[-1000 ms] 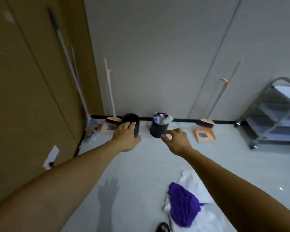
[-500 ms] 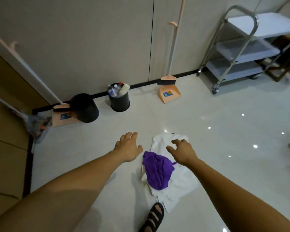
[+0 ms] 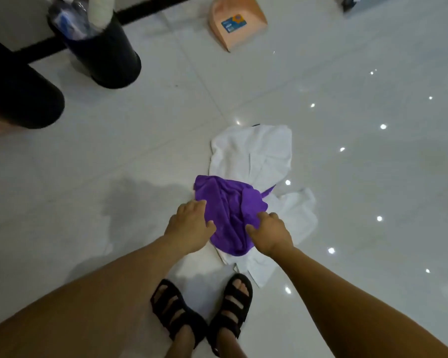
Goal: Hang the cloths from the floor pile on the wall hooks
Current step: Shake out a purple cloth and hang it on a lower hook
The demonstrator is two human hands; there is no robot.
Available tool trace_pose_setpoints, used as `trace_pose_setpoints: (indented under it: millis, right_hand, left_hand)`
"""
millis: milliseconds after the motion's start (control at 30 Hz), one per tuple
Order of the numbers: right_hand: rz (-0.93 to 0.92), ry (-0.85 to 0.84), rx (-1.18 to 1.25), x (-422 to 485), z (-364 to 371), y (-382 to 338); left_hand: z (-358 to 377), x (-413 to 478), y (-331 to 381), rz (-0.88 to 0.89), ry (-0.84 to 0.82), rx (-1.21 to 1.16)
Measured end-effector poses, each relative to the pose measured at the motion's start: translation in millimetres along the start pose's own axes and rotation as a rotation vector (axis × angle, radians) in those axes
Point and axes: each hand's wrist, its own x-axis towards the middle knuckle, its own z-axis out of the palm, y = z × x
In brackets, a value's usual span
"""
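Far left: a black bin [image 3: 18, 91] at the frame edge. Just beside it stands a second black bin [image 3: 109, 60] holding plastic bottles and a white roll. Left hand [image 3: 189, 228] is low over the floor [image 3: 360, 177], fingers loosely spread, tips at the left edge of the purple cloth [image 3: 228, 210]; nothing pinched. The purple cloth lies crumpled on top of the white cloth [image 3: 256, 153], both on the floor ahead of two black sandals [image 3: 176, 313]. A peach dustpan [image 3: 237, 24] lies far up the frame. Right hand [image 3: 269, 233] is over the purple cloth's right side, fingers spread and bent down; cannot tell if it touches.
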Motion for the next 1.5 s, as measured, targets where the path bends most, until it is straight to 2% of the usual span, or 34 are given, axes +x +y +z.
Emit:
trace_pose_setpoints:
  millis: [200,367,467,567,700,800,933,1067,1233,1367,1500]
  right_hand:
    - [0.08,0.127,0.002,101,96,25]
    - [0.197,0.216,-0.017,139,123,32]
    - [0.136,0.289,0.13,125,114,19]
    - [0.1,0.281,0.277,92,85,-5]
    - [0.108,0.174,0.182,50,43,-22]
    - [0.119,0.138,0.072,46,37,-17]
    - [0.122,0.124,-0.023,78,72,-3]
    - [0.096,0.198,-0.077,120,121,17]
    - [0.107,0.244,-0.088,138,146,31]
    - [-0.035,0.249,0.069,105,129,25]
    - [-0.16,0.259,0.348,43,76,-7]
  left_hand:
    - [94,69,-58,-0.025,0.007,-0.058]
    - [138,72,-92,-0.074,-0.024,-0.143]
    - [131,51,-100,-0.138,-0.07,-0.21]
    - [93,24,-93,-0.181,-0.076,-0.261]
    - [31,-3,-76,-0.124,-0.009,-0.287]
    - [13,0,-69,-0.046,0.069,-0.263]
    - [47,37,-78,-0.041,0.06,-0.227]
    - [109,76,-94,-0.083,0.002,-0.223]
    - [152,81,-108,-0.076,-0.073,-0.233]
    - [135,57,-110,-0.096,-0.12,-0.206]
    - [65,21,-91,-0.139,-0.157,-0.261]
